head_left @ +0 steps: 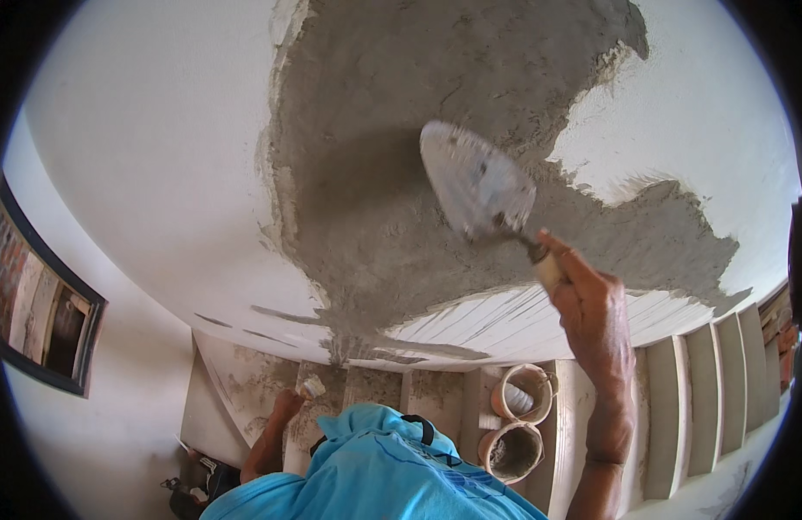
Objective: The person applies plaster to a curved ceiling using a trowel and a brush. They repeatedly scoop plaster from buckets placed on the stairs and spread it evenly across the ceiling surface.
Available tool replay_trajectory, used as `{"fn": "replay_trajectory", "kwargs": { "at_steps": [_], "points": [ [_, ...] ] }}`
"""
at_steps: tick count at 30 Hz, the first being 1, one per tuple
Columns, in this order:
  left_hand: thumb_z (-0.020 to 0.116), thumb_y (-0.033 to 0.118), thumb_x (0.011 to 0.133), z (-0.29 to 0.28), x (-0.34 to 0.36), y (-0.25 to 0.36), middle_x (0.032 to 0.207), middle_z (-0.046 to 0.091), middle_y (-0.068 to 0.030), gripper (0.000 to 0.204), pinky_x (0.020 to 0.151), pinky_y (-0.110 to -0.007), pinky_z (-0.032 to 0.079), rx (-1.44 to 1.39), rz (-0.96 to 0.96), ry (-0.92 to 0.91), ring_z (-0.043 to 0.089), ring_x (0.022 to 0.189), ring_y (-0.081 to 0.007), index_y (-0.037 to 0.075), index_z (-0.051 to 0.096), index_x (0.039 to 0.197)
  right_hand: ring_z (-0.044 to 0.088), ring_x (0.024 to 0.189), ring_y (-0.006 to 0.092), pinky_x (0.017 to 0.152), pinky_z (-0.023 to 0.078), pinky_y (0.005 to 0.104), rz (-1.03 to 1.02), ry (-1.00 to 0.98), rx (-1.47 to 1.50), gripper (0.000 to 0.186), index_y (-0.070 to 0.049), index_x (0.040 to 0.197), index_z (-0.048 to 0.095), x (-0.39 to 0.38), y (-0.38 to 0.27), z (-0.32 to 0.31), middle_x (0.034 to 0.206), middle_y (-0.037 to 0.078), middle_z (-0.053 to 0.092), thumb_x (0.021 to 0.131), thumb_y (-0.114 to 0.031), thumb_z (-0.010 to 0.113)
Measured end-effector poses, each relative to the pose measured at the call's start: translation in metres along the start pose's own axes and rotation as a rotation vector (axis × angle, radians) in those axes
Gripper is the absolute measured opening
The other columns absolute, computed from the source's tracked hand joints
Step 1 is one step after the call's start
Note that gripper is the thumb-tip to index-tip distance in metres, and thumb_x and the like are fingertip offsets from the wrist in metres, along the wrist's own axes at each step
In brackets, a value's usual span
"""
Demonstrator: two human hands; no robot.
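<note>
In my right hand (pixel 587 308) is a pointing trowel (pixel 479 182), gripped by its pale handle. Its broad, mortar-smeared blade is up in front of the wall, over a large patch of grey mortar (pixel 392 173); whether blade and mortar touch, I cannot tell. White wall surface (pixel 158 173) surrounds the patch, which has ragged edges. Lower down on the left, my left hand (pixel 286 405) is closed around a small brush-like tool (pixel 312 386) with a whitish end. That tool is held low, over the stairs.
Two buckets (pixel 522 390) stand on the stairs below my right arm; the nearer bucket (pixel 511 452) has grey residue inside. Steps (pixel 665 416) run off to the right. A dark-framed window (pixel 50 303) is in the left wall. Dark, unclear items (pixel 202 477) lie at lower left.
</note>
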State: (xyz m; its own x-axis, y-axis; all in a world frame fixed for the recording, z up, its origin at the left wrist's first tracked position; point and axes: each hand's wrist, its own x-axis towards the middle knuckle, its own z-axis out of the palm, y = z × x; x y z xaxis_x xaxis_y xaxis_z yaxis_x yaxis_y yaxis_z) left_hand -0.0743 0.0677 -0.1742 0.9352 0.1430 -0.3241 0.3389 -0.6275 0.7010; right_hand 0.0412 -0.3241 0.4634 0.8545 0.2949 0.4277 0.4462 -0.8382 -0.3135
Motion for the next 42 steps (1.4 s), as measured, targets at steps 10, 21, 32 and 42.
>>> {"fn": "replay_trajectory", "kwargs": {
  "at_steps": [10,21,32,42],
  "points": [
    [0.062,0.035,0.084,-0.006,-0.001,0.002,0.073,0.062,-0.0303,0.042,0.063,-0.052,0.049,0.05,-0.034,0.03,0.066,0.071,-0.0453,-0.006,0.068,0.076,0.07,0.064,0.0258,0.053,0.056,0.0411,-0.079,0.082,-0.37,0.057,-0.012,0.143,0.049,-0.012,0.027,0.048,0.078,0.013,0.064,0.089,-0.007,0.063],
    [0.061,0.034,0.082,-0.011,-0.002,0.006,0.074,0.063,-0.0288,0.039,0.067,-0.052,0.05,0.006,-0.037,-0.008,0.066,0.073,-0.0442,-0.004,0.069,0.078,0.066,0.059,0.0226,0.051,0.054,0.0377,-0.13,0.237,-0.301,0.06,-0.014,0.142,0.052,0.004,0.022,0.037,0.077,0.01,0.062,0.085,-0.004,0.066],
    [0.061,0.029,0.084,0.004,-0.007,-0.005,0.073,0.065,-0.026,0.033,0.066,-0.052,0.05,-0.025,-0.104,-0.046,0.065,0.071,-0.0441,-0.003,0.069,0.076,0.071,0.069,0.0313,0.063,0.058,0.0433,0.03,0.049,-0.208,0.058,-0.013,0.141,0.053,-0.046,0.038,0.035,0.09,0.016,0.069,0.085,-0.003,0.063],
    [0.061,0.03,0.082,-0.014,0.002,0.011,0.063,0.063,-0.0231,0.034,0.061,-0.048,0.049,-0.001,-0.005,-0.022,0.066,0.062,-0.0387,-0.002,0.07,0.073,0.072,0.077,0.0308,0.068,0.058,0.0433,0.045,0.245,-0.071,0.053,-0.01,0.139,0.056,-0.021,0.053,0.051,0.098,0.019,0.071,0.086,-0.001,0.06]
  ]
}}
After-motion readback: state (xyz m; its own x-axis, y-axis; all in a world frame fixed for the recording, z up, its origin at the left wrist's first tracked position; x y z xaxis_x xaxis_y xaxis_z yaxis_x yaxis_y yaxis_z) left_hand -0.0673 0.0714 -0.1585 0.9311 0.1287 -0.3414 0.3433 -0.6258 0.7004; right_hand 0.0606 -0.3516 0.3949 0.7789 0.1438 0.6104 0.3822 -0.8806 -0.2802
